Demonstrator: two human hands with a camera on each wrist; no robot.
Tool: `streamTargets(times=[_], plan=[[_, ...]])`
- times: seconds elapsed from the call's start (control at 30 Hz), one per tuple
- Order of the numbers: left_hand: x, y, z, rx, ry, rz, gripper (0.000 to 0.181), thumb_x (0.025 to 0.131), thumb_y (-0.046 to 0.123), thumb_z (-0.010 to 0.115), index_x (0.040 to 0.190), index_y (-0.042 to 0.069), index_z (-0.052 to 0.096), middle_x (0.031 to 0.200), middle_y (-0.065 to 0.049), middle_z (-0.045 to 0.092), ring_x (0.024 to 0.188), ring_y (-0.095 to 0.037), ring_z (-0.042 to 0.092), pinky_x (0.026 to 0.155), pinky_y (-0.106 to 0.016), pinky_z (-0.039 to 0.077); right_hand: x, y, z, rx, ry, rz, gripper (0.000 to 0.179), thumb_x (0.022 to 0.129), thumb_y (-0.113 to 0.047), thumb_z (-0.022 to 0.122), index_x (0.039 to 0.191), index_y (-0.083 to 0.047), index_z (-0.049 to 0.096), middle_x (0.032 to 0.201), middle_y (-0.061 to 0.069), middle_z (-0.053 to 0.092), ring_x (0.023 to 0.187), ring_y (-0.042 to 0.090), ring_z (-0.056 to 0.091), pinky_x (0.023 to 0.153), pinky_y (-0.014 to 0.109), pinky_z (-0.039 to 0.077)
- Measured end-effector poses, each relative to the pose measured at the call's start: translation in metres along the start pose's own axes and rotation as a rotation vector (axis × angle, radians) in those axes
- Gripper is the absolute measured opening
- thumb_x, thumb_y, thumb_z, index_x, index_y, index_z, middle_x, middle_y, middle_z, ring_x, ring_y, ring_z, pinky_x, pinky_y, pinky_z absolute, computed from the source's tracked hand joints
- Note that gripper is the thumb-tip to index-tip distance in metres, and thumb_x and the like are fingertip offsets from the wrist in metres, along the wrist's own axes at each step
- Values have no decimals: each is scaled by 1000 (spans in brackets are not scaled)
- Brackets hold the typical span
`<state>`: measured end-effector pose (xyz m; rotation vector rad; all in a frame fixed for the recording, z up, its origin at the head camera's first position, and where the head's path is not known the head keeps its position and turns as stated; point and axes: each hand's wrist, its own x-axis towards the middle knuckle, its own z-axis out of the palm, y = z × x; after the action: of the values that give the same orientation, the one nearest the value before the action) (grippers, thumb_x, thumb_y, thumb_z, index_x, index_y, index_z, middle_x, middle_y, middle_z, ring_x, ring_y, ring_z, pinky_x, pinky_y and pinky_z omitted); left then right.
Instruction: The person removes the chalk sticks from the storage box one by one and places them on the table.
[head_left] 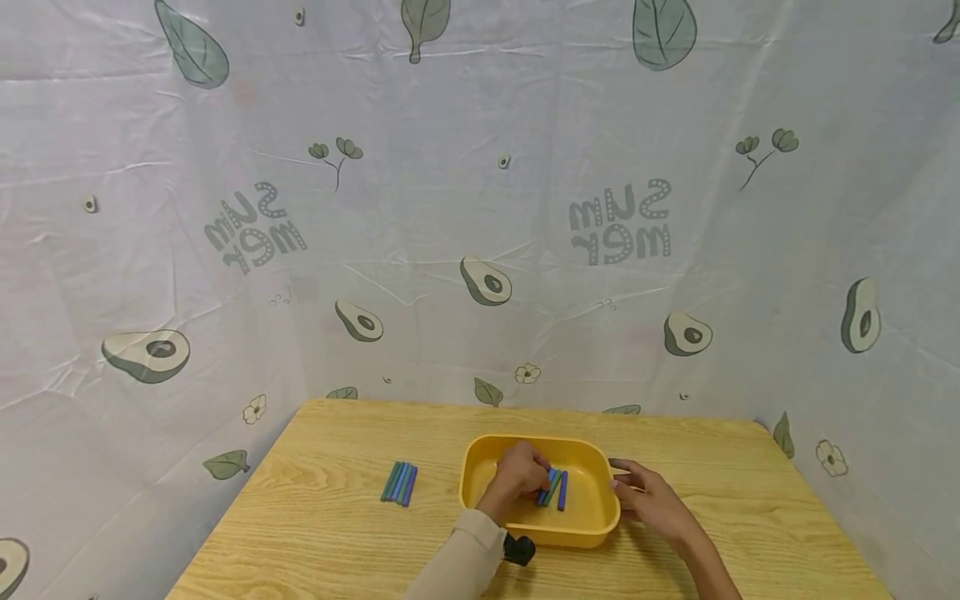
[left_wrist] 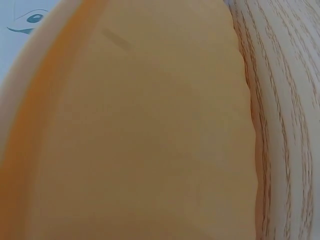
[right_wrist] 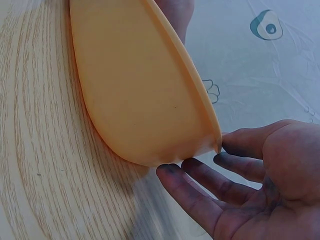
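Note:
A yellow plastic basin (head_left: 551, 537) stands on the wooden table. My left hand (head_left: 516, 471) reaches into it, fingers bent down on a blue stick (head_left: 551, 475), which they partly cover. Beside that one lie a green stick (head_left: 553, 490) and a purple-blue stick (head_left: 562, 492). The left wrist view shows only the basin's outer wall (left_wrist: 150, 125), not the fingers. At the basin's right end my right hand (head_left: 648, 496) holds the rim. In the right wrist view its thumb (right_wrist: 245, 142) meets the rim's edge, and the fingers (right_wrist: 200, 192) come from below against the wall.
Left of the basin, several green, blue and purple sticks (head_left: 399, 483) lie side by side on the wooden table (head_left: 330, 517). A pale curtain (head_left: 435, 200) printed with avocados and leaves hangs behind the table and along its sides.

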<state>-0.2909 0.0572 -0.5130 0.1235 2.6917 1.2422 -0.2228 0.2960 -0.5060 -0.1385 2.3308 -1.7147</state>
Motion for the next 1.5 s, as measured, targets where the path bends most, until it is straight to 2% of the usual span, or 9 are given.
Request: streamTargets(times=[0.3, 0.5, 0.7, 0.83, 1.13, 1.33, 1.5], plan=[[-7, -3, -4, -19, -9, 13, 17, 81, -2, 85, 97, 4, 85, 81, -5, 72, 57, -16, 61, 53, -28, 58, -5, -2, 7, -2, 36, 23, 59, 114, -14, 52, 162, 11, 30, 147, 41, 52, 122, 44, 70, 93, 50, 65], [-13, -2, -9, -43, -20, 3, 18, 81, -2, 84, 99, 2, 84, 81, -6, 70, 58, -15, 62, 54, -28, 60, -8, -2, 10, 2, 32, 37, 59, 114, -13, 50, 163, 11, 29, 148, 40, 51, 124, 44, 69, 93, 49, 65], [-18, -2, -17, -111, -43, 30, 22, 80, -5, 82, 102, -3, 82, 81, -6, 70, 58, -15, 58, 52, -25, 54, -8, -1, 10, -7, 30, 30, 59, 115, -13, 49, 163, 12, 27, 148, 41, 50, 125, 45, 68, 94, 50, 65], [-21, -4, -25, -167, -46, 60, 24, 82, -5, 78, 105, -5, 81, 82, -7, 71, 58, -14, 57, 52, -24, 50, -9, 0, 11, -11, 36, 28, 58, 115, -12, 48, 163, 12, 27, 148, 41, 51, 125, 45, 68, 94, 50, 65], [-28, -6, -48, -277, -68, 137, 29, 86, -9, 69, 114, -11, 78, 95, -17, 75, 66, -18, 65, 61, -31, 61, -10, -1, 13, -6, 53, 40, 58, 115, -13, 49, 163, 11, 28, 148, 41, 50, 124, 44, 70, 94, 50, 65], [-32, -10, -69, -314, -56, 117, 28, 91, -3, 72, 117, -6, 78, 103, -18, 75, 79, -24, 75, 71, -38, 67, -9, -1, 13, 4, 44, 38, 59, 115, -13, 49, 163, 12, 27, 149, 43, 49, 121, 46, 71, 93, 50, 65], [-35, -21, -84, -351, -50, 113, 30, 93, -2, 71, 122, -6, 76, 111, -21, 74, 89, -27, 75, 78, -43, 68, -9, 1, 11, 14, 24, 19, 61, 115, -13, 49, 164, 13, 24, 149, 45, 47, 121, 49, 70, 94, 51, 65]])
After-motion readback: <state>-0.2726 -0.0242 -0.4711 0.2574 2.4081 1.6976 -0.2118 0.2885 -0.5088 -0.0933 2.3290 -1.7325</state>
